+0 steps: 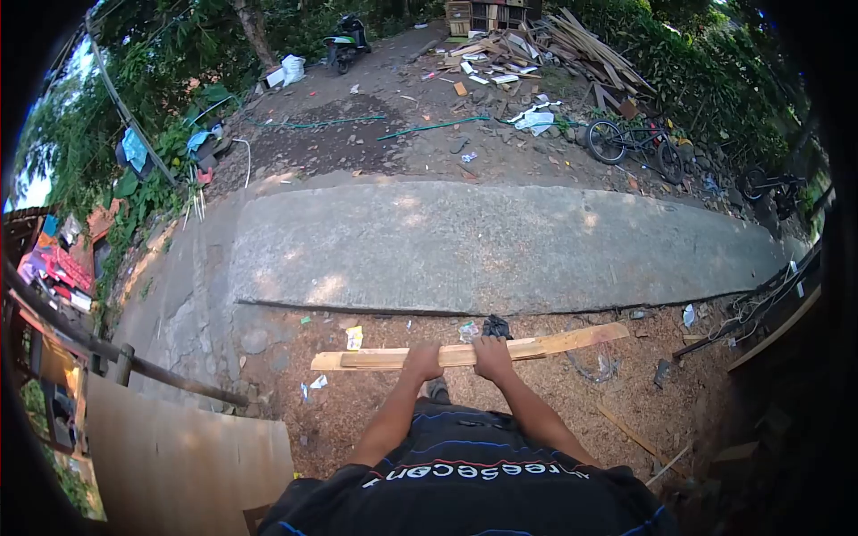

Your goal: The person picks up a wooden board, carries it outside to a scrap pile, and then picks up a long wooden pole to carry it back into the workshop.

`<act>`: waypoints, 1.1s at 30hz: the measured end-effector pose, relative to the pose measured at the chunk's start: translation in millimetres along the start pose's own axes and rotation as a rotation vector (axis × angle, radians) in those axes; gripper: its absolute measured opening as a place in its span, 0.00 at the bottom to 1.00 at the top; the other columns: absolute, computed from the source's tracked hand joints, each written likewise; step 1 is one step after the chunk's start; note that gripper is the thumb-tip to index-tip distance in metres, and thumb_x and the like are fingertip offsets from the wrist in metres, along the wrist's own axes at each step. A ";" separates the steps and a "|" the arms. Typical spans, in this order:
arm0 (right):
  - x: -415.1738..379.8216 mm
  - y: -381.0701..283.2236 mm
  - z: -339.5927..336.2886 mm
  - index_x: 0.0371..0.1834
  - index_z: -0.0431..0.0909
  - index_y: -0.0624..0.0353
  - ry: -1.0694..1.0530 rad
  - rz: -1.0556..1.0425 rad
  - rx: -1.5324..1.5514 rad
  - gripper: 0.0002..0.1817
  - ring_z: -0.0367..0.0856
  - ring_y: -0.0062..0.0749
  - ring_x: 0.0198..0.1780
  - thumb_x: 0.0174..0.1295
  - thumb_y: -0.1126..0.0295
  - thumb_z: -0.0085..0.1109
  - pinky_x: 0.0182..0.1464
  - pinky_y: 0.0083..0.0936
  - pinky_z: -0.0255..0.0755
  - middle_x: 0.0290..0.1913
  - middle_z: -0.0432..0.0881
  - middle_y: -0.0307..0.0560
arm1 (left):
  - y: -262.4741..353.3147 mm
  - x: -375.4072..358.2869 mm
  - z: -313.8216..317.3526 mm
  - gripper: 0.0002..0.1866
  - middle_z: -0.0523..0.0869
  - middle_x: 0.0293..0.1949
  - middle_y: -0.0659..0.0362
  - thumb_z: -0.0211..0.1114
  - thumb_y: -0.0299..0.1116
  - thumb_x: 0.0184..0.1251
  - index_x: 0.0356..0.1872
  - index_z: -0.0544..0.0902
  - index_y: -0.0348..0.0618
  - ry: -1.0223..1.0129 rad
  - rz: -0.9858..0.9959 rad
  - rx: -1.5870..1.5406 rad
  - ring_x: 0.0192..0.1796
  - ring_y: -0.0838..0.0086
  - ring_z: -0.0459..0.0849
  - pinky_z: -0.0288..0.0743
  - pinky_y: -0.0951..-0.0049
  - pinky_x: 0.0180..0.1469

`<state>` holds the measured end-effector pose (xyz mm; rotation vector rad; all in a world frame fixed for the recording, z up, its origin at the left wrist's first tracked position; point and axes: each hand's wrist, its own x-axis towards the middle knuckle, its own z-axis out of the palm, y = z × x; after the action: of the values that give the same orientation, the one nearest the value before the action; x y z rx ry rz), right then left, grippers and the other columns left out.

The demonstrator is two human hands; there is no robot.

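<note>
Plywood sheet: it leans at the lower left, beside a dark rail, well apart from the hands.
Scraps of paper: small yellow and white pieces lie on the sawdust ground, near the left end of the planks.
Wooden planks: a few long thin planks are held together as one bundle, almost level, across the front of the body and above the sawdust ground. The right end is a little higher than the left end.
Left hand: its grip is closed over the planks from above, near the middle of the bundle.
Right hand: its grip is also closed over the planks from above, just beside the left hand.
Concrete slab: it lies beyond the planks, wide and grey.
Bicycle: it stands far behind the slab at the right, near a pile of wood.
</note>
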<state>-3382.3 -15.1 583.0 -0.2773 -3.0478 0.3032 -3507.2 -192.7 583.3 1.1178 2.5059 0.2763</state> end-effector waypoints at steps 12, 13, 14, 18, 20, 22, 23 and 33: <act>255.9 55.2 -17.6 0.39 0.78 0.55 0.114 -0.036 0.000 0.13 0.78 0.44 0.48 0.48 0.71 0.61 0.55 0.42 0.65 0.40 0.79 0.48 | -81.1 208.0 -107.0 0.21 0.84 0.47 0.52 0.67 0.31 0.48 0.47 0.80 0.43 0.144 0.027 -0.084 0.56 0.58 0.80 0.68 0.58 0.60; 278.2 63.3 -11.1 0.39 0.78 0.54 0.109 -0.056 0.001 0.14 0.78 0.44 0.48 0.46 0.70 0.62 0.55 0.42 0.65 0.40 0.79 0.48 | -86.7 225.0 -116.1 0.21 0.84 0.47 0.52 0.67 0.31 0.48 0.47 0.80 0.43 0.115 0.005 -0.088 0.56 0.58 0.80 0.68 0.58 0.61; 302.3 70.3 -3.9 0.40 0.78 0.54 0.107 -0.078 0.005 0.16 0.77 0.44 0.48 0.45 0.70 0.63 0.54 0.42 0.65 0.40 0.79 0.48 | -94.7 243.0 -124.4 0.21 0.84 0.47 0.52 0.67 0.31 0.48 0.47 0.80 0.43 0.088 -0.019 -0.087 0.56 0.58 0.80 0.67 0.58 0.61; 415.7 106.7 -1.3 0.41 0.78 0.54 0.047 -0.139 0.027 0.16 0.78 0.44 0.50 0.46 0.69 0.63 0.56 0.43 0.65 0.41 0.80 0.49 | -131.4 339.7 -141.4 0.21 0.84 0.46 0.52 0.68 0.34 0.49 0.47 0.80 0.43 0.121 -0.123 -0.084 0.57 0.59 0.80 0.68 0.58 0.61; 476.1 128.4 -8.6 0.42 0.78 0.53 -0.011 -0.128 0.032 0.16 0.78 0.44 0.51 0.47 0.69 0.63 0.57 0.43 0.65 0.42 0.80 0.49 | -140.6 392.5 -175.3 0.21 0.84 0.47 0.52 0.68 0.34 0.48 0.47 0.80 0.44 0.089 -0.134 -0.079 0.56 0.59 0.80 0.68 0.59 0.61; 525.0 147.5 -23.8 0.42 0.78 0.53 -0.048 -0.113 0.033 0.16 0.78 0.44 0.52 0.48 0.69 0.63 0.58 0.44 0.65 0.44 0.81 0.49 | -144.9 439.7 -207.3 0.21 0.84 0.47 0.52 0.68 0.34 0.48 0.46 0.80 0.44 0.076 -0.135 -0.069 0.56 0.58 0.80 0.68 0.59 0.60; 550.1 158.4 -32.0 0.42 0.78 0.53 -0.048 -0.102 0.029 0.16 0.78 0.44 0.52 0.48 0.69 0.63 0.58 0.44 0.64 0.44 0.81 0.49 | -147.5 465.5 -223.8 0.20 0.84 0.47 0.52 0.68 0.34 0.48 0.46 0.80 0.44 0.085 -0.125 -0.057 0.56 0.58 0.80 0.68 0.59 0.60; 702.4 230.2 -69.8 0.43 0.78 0.54 -0.061 -0.095 0.007 0.17 0.77 0.44 0.53 0.47 0.68 0.65 0.57 0.43 0.65 0.44 0.81 0.48 | -156.3 611.1 -308.6 0.21 0.83 0.48 0.50 0.67 0.34 0.49 0.47 0.79 0.44 0.087 -0.129 -0.061 0.58 0.57 0.79 0.67 0.59 0.62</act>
<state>-4026.4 350.0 638.5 -0.1251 -3.1065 0.3219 -4114.5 152.9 652.3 0.9351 2.6133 0.3703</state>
